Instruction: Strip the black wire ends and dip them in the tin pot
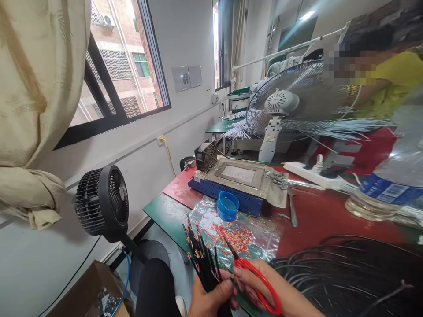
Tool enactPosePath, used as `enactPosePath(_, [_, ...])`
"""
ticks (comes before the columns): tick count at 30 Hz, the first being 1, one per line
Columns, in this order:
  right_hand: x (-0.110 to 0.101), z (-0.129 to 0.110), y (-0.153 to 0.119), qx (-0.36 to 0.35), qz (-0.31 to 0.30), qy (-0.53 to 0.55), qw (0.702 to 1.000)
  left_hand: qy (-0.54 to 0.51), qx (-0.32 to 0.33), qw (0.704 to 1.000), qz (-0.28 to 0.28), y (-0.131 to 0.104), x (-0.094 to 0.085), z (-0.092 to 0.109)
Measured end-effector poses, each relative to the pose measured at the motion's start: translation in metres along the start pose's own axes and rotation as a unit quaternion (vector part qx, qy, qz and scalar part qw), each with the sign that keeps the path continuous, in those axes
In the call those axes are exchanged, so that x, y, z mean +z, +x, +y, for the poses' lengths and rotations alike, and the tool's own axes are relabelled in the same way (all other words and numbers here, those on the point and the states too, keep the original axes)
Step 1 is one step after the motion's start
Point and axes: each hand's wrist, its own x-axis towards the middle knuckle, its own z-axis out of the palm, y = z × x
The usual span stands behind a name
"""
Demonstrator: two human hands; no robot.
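Observation:
A bundle of black cables (203,255) with stripped, coloured wire ends stands upright in my left hand (211,295), whose fingers wrap round it. My right hand (254,277) holds red-handled scissors (249,266), their dark blades pointing up and to the left. The fingertips of both hands meet beside the bundle, and whatever small piece lies between them is hard to make out. Beyond the hands, many short red and yellow scraps (236,237) are scattered on a clear plastic sheet (271,246). A round blue tub (228,206) stands at the back of that sheet.
Behind the tub sits a blue-sided solder pot (228,193) with a small black fan (205,157). Coiled black cable (350,277) fills the right front, near a large water bottle (386,189) and a power strip (317,176). A person in yellow (393,83) is beyond the white fan (280,103).

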Motion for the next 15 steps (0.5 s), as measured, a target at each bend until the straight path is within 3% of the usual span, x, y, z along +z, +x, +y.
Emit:
enactPosePath(8, [0.000, 0.006, -0.001, -0.002, -0.007, 0.040, 0.999, -0.011, 0.002, 1.000, -0.025, 0.002, -0.003, -0.005])
enactPosePath(15, [-0.001, 0.005, -0.001, 0.012, 0.018, 0.053, 0.998, -0.007, -0.028, 1.000, -0.003, -0.002, 0.004, 0.005])
